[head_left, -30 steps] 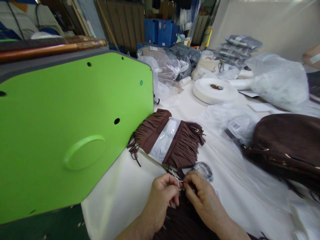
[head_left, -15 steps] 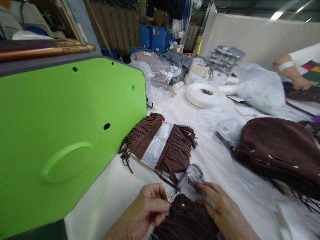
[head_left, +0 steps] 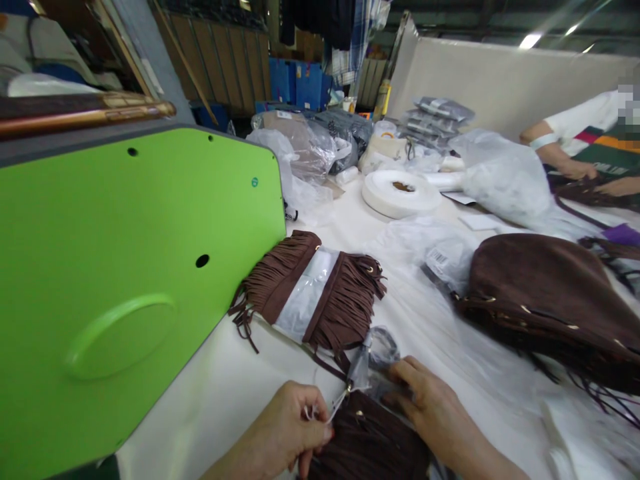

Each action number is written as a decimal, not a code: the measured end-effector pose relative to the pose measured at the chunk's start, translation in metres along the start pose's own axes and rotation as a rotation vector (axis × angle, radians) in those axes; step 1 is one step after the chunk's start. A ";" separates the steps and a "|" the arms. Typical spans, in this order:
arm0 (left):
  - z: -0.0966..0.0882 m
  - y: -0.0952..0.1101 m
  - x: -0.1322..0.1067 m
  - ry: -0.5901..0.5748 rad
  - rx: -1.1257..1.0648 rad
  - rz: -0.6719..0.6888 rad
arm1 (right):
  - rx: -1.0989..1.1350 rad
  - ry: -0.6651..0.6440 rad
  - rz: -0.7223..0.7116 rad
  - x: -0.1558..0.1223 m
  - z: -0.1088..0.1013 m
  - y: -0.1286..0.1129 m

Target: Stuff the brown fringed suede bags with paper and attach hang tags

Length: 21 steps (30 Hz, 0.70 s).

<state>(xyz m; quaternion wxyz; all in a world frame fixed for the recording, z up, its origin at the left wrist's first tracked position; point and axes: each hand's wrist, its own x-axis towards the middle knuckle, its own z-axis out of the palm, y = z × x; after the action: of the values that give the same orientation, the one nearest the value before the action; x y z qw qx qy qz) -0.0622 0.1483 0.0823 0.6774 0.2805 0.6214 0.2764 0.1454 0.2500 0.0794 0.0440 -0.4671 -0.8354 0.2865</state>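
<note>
My left hand point(head_left: 287, 432) is closed in a pinch on a thin white string point(head_left: 336, 405) that runs to the top of a brown fringed bag point(head_left: 367, 443) at the bottom edge. My right hand point(head_left: 430, 410) rests on that bag with fingers stretched out towards a small clear plastic wrap point(head_left: 377, 353). Just beyond lies another brown fringed bag point(head_left: 310, 290) with a clear plastic strip across its middle.
A large green machine panel point(head_left: 125, 267) fills the left. A bigger brown bag point(head_left: 545, 300) lies at right. Behind are a white tape roll point(head_left: 400, 192), plastic bags point(head_left: 505, 177) and stacked packets point(head_left: 440, 113). Another person's arms point(head_left: 570, 160) work at far right.
My hands were pinching together at the string. They have since separated: the left hand pulled back towards me with the string, and the right hand opened flat on the bag. The view tilted up slightly.
</note>
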 end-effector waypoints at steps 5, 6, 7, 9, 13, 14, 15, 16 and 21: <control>-0.002 0.006 0.005 -0.060 -0.177 0.012 | 0.098 0.013 0.093 0.006 -0.025 -0.014; -0.002 0.007 0.007 -0.070 -0.266 0.028 | 0.177 0.009 0.127 0.007 -0.032 -0.019; -0.001 0.009 0.010 -0.074 -0.355 0.045 | 0.292 -0.014 0.169 0.007 -0.038 -0.025; 0.001 0.013 0.015 -0.076 -0.490 0.066 | 0.599 -0.102 0.277 0.005 -0.045 -0.035; 0.003 0.017 0.017 -0.054 -0.585 0.100 | 1.130 -0.309 0.463 -0.009 -0.026 -0.046; 0.002 0.016 0.015 -0.041 -0.593 0.119 | 1.192 -0.387 0.477 -0.014 -0.015 -0.046; 0.001 0.014 0.013 -0.025 -0.597 0.139 | 1.234 -0.478 0.477 -0.018 -0.002 -0.045; 0.000 0.011 0.010 -0.014 -0.596 0.156 | 1.266 -0.558 0.469 -0.022 0.012 -0.043; -0.008 -0.007 -0.008 -0.002 -0.489 0.201 | 1.419 -0.502 0.506 -0.030 0.059 -0.041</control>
<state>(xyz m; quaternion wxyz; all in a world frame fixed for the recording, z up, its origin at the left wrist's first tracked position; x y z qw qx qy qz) -0.0705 0.1380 0.0817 0.6949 0.1691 0.5044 0.4838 0.1113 0.1835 0.0574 0.0750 -0.4245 -0.3067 0.8486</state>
